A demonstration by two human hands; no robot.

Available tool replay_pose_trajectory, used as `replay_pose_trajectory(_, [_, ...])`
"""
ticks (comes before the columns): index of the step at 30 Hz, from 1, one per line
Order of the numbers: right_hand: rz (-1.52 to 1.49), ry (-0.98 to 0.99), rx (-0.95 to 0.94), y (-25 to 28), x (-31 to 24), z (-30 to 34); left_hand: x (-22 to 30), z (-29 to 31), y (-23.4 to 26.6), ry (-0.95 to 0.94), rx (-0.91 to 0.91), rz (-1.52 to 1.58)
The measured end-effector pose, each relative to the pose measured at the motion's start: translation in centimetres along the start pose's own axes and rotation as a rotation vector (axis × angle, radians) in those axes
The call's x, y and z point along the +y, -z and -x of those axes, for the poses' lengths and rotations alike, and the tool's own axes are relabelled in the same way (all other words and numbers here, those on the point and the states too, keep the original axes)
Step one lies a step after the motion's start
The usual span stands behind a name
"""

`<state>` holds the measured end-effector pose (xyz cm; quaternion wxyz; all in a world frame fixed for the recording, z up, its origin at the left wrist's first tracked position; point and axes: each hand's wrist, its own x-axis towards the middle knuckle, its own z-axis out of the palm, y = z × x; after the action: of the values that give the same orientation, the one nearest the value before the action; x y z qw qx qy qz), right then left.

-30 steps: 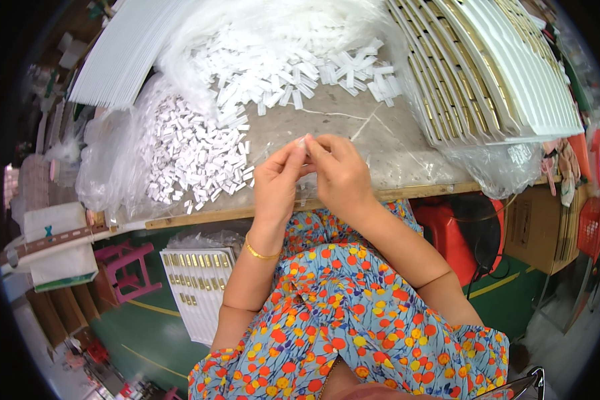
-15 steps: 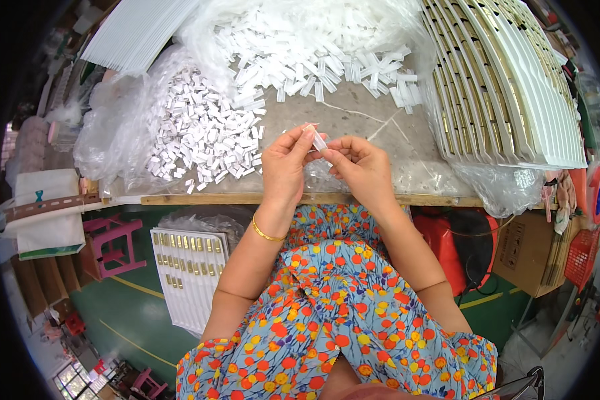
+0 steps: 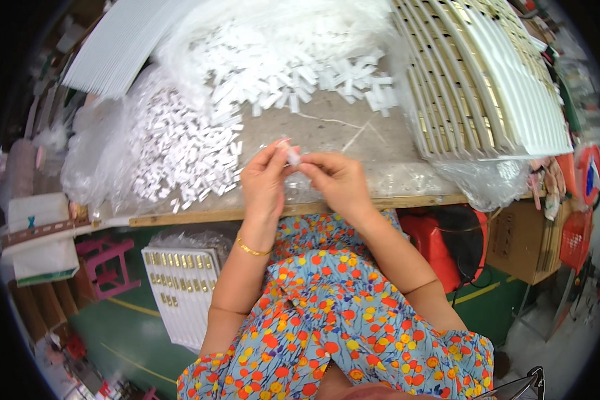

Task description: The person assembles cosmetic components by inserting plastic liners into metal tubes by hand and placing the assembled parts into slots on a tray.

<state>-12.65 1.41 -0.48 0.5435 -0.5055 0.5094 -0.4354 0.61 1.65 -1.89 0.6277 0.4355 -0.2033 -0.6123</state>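
Observation:
Near the front edge of the table, my left hand (image 3: 263,179) and my right hand (image 3: 340,183) meet over a small whitish, translucent plastic piece (image 3: 293,157). Left fingertips pinch its upper part, while the thumb and forefinger of the right close at its lower end. Blur hides its finer shape. To the left of my hands lies a heap of small white pieces (image 3: 180,147). Beyond them spreads a pile of longer translucent white plastic pieces (image 3: 273,90), partly under clear plastic film.
White slotted trays with gold-coloured parts (image 3: 473,87) stand at the right, and a stack of white trays (image 3: 117,47) at the far left. Clear film (image 3: 493,183) hangs over the front edge. Another tray (image 3: 180,287) leans below the table, near a pink stool (image 3: 110,270).
Both hands, still together on the plastic piece, appear shifted left and slightly lower. The whole view has shifted too, and the held piece now looks blurred.

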Motion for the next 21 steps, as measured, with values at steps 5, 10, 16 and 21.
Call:
replay_pose_trajectory(5, [0.335, 0.227, -0.003, 2.7, -1.1, -1.9, 1.5, 0.1, 2.4, -0.044, 0.134, -0.136])
replay_pose_trajectory(10, [0.515, 0.116, 0.127, 8.0, -2.1, -4.8, 4.1, 1.0, 4.4, 0.010, 0.109, -0.133])
replay_pose_trajectory(16, [0.798, 0.353, -0.050, 5.1, -2.8, -6.4, 3.9, 2.1, 6.0, -0.058, 0.171, -0.171])
replay_pose_trajectory(21, [0.969, 0.317, 0.166, 8.2, -2.6, -11.1, 3.5, 1.7, 4.5, -0.050, 0.089, -0.137])
